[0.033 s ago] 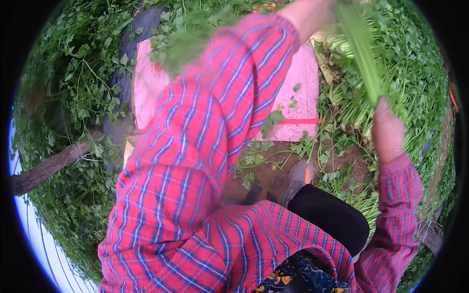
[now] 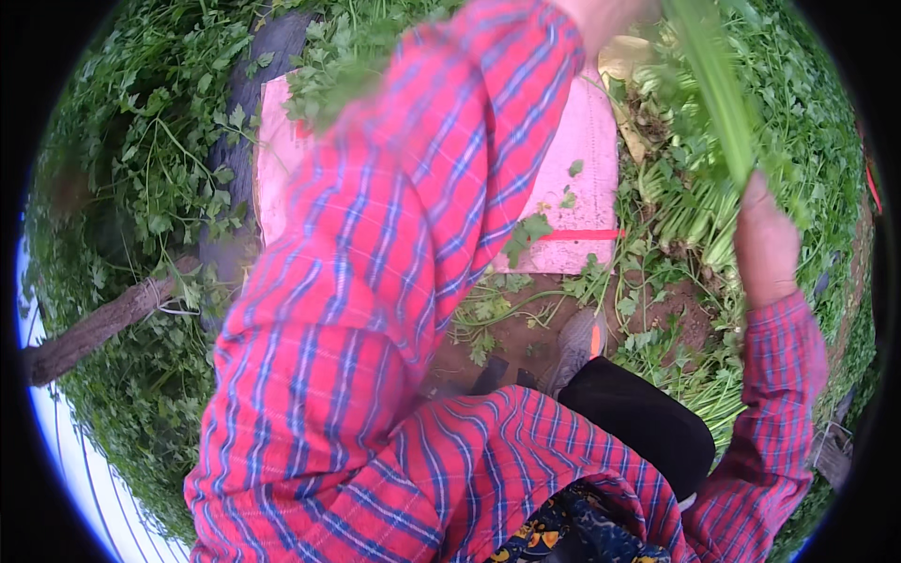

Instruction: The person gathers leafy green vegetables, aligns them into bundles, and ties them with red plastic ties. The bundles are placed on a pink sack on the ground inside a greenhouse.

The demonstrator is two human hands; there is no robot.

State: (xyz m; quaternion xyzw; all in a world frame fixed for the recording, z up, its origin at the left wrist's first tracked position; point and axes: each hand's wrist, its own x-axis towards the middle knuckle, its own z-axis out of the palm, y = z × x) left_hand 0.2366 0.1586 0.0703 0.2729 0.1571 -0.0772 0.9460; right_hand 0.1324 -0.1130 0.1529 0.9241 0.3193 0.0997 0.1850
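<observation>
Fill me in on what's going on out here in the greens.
A person in a red plaid shirt is crouched among leafy green plants. The right hand is raised, gripping a bunch of long green stalks. The left arm reaches up across the view, with the left hand mostly cut off at the top edge by leafy tops, so its grip cannot be judged. A pink sheet lies on the ground ahead, and more pulled stalks lie beside it.

Nothing is shifting here: the earlier picture comes from this same instant. You are keeping your right hand closed around the green stalks on the right, and your left sleeve is lying across the pink sheet exactly as before.
</observation>
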